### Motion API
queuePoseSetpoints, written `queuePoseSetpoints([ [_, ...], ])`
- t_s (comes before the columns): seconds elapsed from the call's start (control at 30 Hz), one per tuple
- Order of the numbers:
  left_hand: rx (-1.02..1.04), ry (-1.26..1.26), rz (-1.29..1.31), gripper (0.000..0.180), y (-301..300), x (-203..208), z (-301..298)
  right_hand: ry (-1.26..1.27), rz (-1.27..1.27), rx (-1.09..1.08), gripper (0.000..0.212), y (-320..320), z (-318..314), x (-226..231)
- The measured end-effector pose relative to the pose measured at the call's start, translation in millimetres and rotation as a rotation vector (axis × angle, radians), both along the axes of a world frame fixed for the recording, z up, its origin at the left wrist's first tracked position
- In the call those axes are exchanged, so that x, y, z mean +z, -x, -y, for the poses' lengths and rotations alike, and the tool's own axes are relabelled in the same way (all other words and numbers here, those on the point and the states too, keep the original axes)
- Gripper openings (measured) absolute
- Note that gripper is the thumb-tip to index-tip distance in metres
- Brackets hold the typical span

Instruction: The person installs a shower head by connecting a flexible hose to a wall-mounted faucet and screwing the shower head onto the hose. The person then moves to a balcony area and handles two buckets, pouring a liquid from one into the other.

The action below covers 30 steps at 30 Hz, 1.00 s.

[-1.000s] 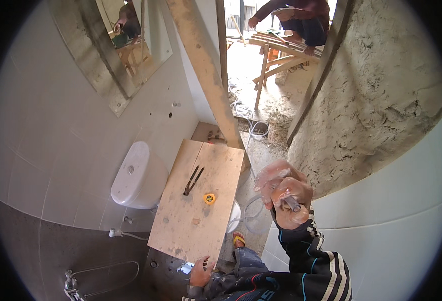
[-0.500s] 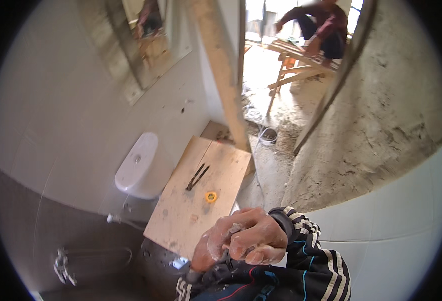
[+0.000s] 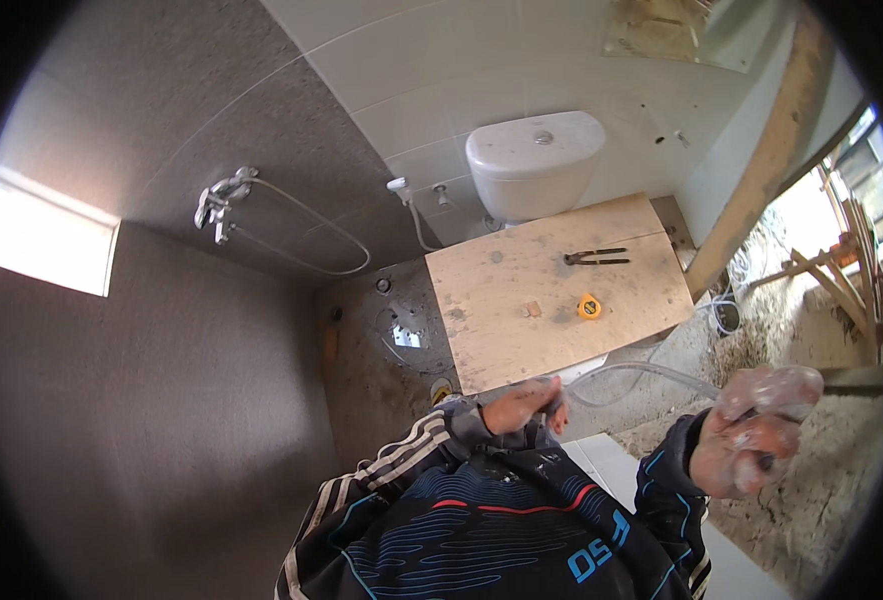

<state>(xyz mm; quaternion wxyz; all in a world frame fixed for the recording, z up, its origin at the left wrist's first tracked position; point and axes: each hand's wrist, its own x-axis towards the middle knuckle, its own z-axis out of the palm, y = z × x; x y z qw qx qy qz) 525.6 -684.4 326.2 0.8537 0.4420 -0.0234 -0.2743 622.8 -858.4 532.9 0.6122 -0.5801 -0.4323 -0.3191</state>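
Between my two hands curves a clear plastic hose point(image 3: 651, 368), bowed upward over the near edge of a wooden board. My left hand point(image 3: 523, 406), low in the middle, is closed on one end of it. Far to the right my right hand point(image 3: 759, 432), smeared with white, is held up and closed round the other end. The board point(image 3: 521, 345) lies in front of the toilet. On top of it are black-handled pincers point(image 3: 595, 257), a yellow tape measure point(image 3: 589, 307) and a small brownish piece point(image 3: 531, 309).
Behind the board stands a white toilet tank point(image 3: 536, 150). A shower mixer point(image 3: 223, 205) with its hose hangs on the dark wall at left. A timber post point(image 3: 761, 150) leans at the right, near the doorway. Water point(image 3: 408, 337) lies on the floor left of the board.
The view has swung left. My hands, bunched together before, are now apart, the right one out to the right, and the clear hose shows between them.
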Motion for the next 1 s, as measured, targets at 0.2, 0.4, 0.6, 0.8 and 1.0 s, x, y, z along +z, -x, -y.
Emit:
queuePoseSetpoints([
  [0.2,0.327,-0.103,-0.041,0.043,8,11,-28,-0.03,-0.181,-0.164,0.044,-15,-3,-22],
  [0.4,0.438,-0.194,-0.074,0.042,13,18,-40,0.048,-0.322,-0.212,0.045,-28,-4,-48],
  [0.6,0.489,-0.382,-0.051,0.042,17,22,-39,0.038,-0.548,-0.289,0.044,-44,26,-78],
  [0.8,0.478,-0.445,-0.037,0.039,14,20,-37,0.111,-0.616,-0.323,0.045,-45,46,-96],
  [1.0,0.451,-0.461,-0.039,0.039,16,7,-36,0.036,-0.701,-0.34,0.05,-33,38,-93],
])
